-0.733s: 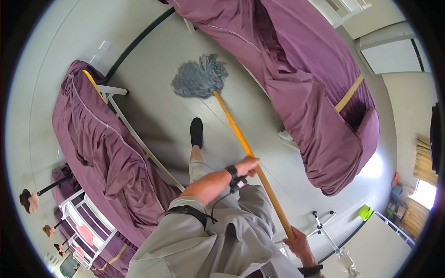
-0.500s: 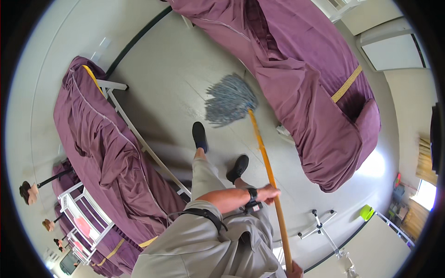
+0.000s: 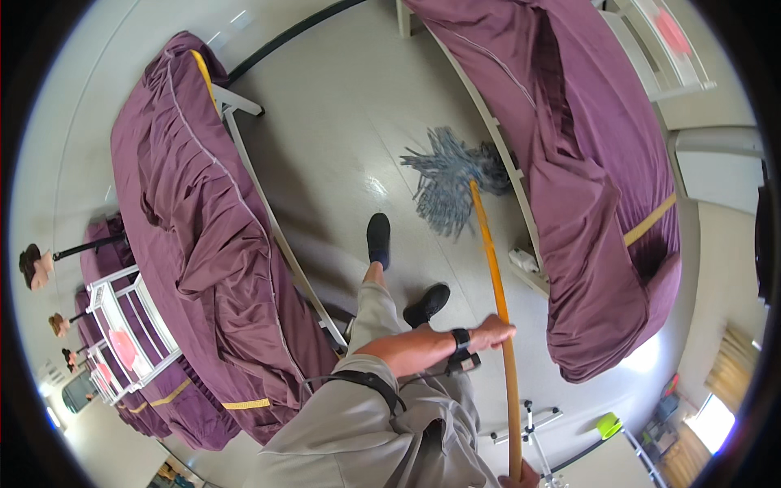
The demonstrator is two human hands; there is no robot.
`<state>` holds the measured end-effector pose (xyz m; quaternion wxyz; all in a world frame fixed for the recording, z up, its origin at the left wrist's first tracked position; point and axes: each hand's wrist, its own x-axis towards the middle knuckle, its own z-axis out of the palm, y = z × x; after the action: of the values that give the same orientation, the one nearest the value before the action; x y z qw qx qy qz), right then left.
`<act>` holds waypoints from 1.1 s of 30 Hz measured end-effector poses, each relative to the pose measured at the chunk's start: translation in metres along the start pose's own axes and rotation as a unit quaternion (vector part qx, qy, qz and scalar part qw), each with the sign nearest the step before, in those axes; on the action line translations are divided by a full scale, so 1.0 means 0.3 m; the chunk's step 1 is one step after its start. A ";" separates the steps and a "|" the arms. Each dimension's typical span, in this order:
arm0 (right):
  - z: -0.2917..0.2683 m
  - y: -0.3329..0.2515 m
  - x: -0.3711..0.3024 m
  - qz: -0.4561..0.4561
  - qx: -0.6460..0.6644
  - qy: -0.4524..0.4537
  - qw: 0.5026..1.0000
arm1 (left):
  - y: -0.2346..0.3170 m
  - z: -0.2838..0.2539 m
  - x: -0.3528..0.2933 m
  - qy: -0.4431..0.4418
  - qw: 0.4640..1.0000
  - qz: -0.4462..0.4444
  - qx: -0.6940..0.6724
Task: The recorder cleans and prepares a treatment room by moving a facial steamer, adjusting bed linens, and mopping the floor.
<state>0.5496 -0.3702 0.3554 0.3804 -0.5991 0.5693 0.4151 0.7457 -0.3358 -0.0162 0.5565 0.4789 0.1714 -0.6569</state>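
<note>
A string mop with a blue-grey head [image 3: 451,179] lies spread on the pale floor, its right strands under the edge of the right-hand bed. Its long orange-brown wooden handle [image 3: 493,260] slants back toward me. My left hand [image 3: 492,332], a dark band on its wrist, is closed round the middle of the handle. Low in the picture, my right hand [image 3: 521,477] grips the handle's near end and is partly cut off by the frame edge. My black shoes [image 3: 378,240] stand on the floor behind the mop head, the left one farther forward.
A bed with a purple cover [image 3: 195,220] stands at left, its white frame along the floor. Another purple-covered bed [image 3: 594,203] runs along the right, with a small white object [image 3: 523,260] beneath it. A wheeled stand [image 3: 529,424] and a green bucket [image 3: 608,424] are at lower right.
The mop head has shifted toward the right-hand bed, and its strands have fanned out, some now under the bed edge. Both hands keep their hold. The whole view has shifted too.
</note>
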 end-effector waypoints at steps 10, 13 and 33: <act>0.273 -0.981 0.453 -0.187 -0.003 -0.095 0.978 | 0.776 -1.004 0.041 0.202 0.956 0.214 -0.007; 0.409 -1.295 0.528 -0.223 -0.003 -0.121 0.967 | 0.948 -1.258 -0.023 0.254 0.935 0.247 0.011; 0.371 -1.007 0.605 -0.232 -0.051 -0.136 0.962 | 0.557 -1.117 -0.102 0.225 0.950 0.217 -0.009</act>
<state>0.8452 -0.3145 0.1405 0.5091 -0.6711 0.3362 0.4213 1.0397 -0.1182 -0.1014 0.6372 0.6347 0.1903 -0.3936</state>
